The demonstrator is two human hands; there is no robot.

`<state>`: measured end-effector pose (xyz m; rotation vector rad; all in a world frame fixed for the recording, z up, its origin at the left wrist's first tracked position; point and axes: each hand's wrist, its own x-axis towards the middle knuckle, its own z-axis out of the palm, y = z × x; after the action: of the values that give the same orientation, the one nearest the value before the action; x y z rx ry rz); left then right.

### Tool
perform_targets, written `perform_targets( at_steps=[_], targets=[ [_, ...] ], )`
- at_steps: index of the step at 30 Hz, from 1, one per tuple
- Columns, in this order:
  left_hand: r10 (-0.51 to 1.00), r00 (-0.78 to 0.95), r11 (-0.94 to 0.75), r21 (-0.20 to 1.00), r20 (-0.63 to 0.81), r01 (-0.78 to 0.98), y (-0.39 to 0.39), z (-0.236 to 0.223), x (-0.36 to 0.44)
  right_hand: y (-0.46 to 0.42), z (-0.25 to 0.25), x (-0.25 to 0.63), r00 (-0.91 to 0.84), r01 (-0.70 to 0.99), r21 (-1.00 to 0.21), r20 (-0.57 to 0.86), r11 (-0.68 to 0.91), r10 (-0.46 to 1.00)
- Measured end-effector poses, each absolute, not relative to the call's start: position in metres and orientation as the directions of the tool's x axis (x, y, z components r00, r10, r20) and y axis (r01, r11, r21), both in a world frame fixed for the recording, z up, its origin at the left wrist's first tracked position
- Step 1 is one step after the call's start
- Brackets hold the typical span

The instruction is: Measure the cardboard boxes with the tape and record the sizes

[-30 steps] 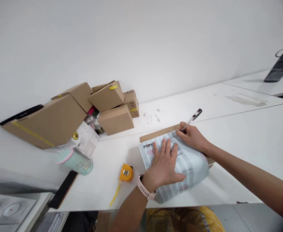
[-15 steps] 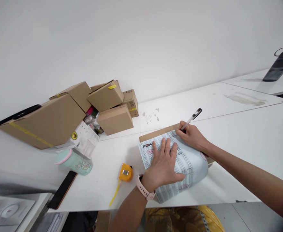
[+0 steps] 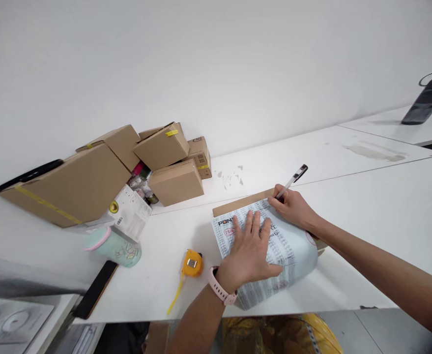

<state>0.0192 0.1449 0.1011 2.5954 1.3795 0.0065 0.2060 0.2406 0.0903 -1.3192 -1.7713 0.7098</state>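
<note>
A printed bluish-white sheet (image 3: 293,253) lies over a flat cardboard box (image 3: 243,202), whose brown far edge shows beyond the paper. The sheet's near part bends down over the side toward me. My left hand (image 3: 250,246) rests flat on the sheet with its fingers spread, a pink band around the wrist. In my right hand (image 3: 293,209) is a pen (image 3: 293,180), gripped near its tip at the sheet's far edge. Its black end points up and to the right. The tip itself is hidden by my fingers.
A yellow tape measure (image 3: 192,263) lies left of my left hand, its tape partly out. Several cardboard boxes (image 3: 177,184) stand against the wall at left, near a mint tumbler (image 3: 118,247) and a black phone-like slab (image 3: 96,290). A dark bottle (image 3: 427,98) stands far right.
</note>
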Motion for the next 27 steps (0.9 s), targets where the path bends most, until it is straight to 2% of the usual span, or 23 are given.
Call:
perform_targets(
  at_steps=[20, 23, 27],
  targets=[
    [0.821, 0.568, -0.545, 0.206, -0.067, 0.813, 0.146, 0.098, 0.019, 0.241, 0.093, 0.204, -0.1, 0.497, -0.816, 0.282, 0.294, 0.954],
    [0.819, 0.569, -0.545, 0.209, -0.075, 0.812, 0.146, 0.099, 0.019, 0.239, 0.099, 0.204, -0.018, 0.475, -0.835, 0.306, 0.277, 0.952],
    [0.819, 0.57, -0.543, 0.223, -0.072, 0.809, 0.146, 0.1, 0.017, 0.213, 0.106, 0.209, 0.221, 0.318, -0.887, 0.413, 0.335, 0.884]
  ],
)
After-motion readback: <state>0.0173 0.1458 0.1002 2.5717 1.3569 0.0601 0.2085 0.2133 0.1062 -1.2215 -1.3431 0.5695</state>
